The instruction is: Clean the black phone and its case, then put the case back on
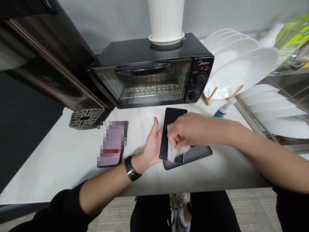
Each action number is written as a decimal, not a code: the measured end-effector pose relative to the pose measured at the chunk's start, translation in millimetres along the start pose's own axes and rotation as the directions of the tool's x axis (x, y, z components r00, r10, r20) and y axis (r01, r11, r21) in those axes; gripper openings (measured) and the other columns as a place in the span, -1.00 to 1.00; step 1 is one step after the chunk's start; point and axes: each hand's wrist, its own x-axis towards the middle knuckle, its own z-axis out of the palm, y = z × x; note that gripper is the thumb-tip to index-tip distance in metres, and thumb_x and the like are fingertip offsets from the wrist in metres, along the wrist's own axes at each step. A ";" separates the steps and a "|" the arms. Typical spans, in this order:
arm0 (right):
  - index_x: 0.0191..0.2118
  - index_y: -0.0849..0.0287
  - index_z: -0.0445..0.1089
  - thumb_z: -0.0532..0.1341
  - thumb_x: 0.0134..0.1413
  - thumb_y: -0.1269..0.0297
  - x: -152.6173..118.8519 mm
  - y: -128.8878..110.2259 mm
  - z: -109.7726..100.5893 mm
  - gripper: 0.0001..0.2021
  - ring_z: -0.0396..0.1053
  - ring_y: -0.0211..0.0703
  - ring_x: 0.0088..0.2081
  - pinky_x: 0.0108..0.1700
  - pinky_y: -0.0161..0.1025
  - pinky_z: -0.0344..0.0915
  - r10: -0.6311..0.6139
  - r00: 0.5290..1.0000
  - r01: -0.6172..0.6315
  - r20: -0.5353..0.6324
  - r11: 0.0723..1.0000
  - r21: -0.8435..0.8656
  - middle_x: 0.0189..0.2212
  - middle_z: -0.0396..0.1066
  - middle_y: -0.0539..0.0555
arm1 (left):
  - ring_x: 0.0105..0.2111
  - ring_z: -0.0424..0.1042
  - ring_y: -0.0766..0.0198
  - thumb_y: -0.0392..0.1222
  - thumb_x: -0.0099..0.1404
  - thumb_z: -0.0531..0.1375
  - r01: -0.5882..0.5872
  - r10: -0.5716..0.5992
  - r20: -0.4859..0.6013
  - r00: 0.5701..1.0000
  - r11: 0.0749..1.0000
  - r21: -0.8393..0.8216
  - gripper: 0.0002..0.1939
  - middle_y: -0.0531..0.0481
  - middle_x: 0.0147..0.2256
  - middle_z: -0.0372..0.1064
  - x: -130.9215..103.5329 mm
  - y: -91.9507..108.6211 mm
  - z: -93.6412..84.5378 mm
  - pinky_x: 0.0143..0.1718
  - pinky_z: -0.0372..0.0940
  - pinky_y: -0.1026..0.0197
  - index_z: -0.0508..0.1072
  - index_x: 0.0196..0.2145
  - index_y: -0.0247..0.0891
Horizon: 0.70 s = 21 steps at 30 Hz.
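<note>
My left hand (152, 146), with a black watch on its wrist, supports a black phone-like device (164, 141) from its left side and from beneath; the thumb points up and most fingers are hidden under the device. A pale cloth (174, 153) is bunched in my right hand (183, 130), which presses it against the device's face. That hand is slightly blurred. Below the held device, a dark tablet-like device (199, 154) lies on the white table, partly covered. To the left rests another phone (113, 141), its screen pixelated.
A black toaster oven (151, 80) stands at the back with a white pot (166, 19) on top. At left is a dark machine with a drip tray (85, 117). White plates (241, 71), a spray bottle (224, 109) and a wire rack (256, 120) are at right.
</note>
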 end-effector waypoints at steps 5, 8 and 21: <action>-0.34 0.13 0.54 0.36 0.20 0.34 11.7 7.5 5.5 -0.93 0.29 -0.31 -0.43 -0.34 -0.27 -0.04 0.109 0.947 -0.099 -0.301 0.994 0.047 -0.46 0.48 -0.09 | -0.07 0.61 -0.09 0.38 0.51 -0.25 0.067 -0.067 0.041 0.997 0.998 -0.002 -0.18 -0.28 -0.05 0.59 0.1 1.2 -0.5 0.05 0.40 -0.14 0.43 0.27 -0.25; -0.43 0.13 0.53 0.38 0.11 0.42 14.9 -5.2 16.0 -0.88 0.27 -0.34 -0.46 -0.34 -0.28 -0.01 0.006 0.989 0.012 -0.145 0.992 0.124 -0.51 0.47 -0.12 | -0.14 0.62 -0.09 0.36 0.52 -0.23 0.029 -0.028 -0.029 0.999 0.999 0.019 -0.15 -0.31 -0.14 0.61 -0.1 0.1 1.9 -0.01 0.44 -0.08 0.51 0.16 -0.39; -0.55 0.17 0.44 0.35 0.14 0.43 16.0 -19.3 20.1 -0.75 0.25 -0.36 -0.55 -0.39 -0.29 0.01 -0.006 1.000 0.004 0.006 0.971 0.241 -0.64 0.38 -0.13 | -0.09 0.62 -0.15 0.38 0.51 -0.19 0.003 -0.001 -0.062 0.998 0.999 0.034 -0.17 -0.30 -0.18 0.61 -2.8 -1.1 4.5 0.01 0.46 -0.11 0.52 0.12 -0.38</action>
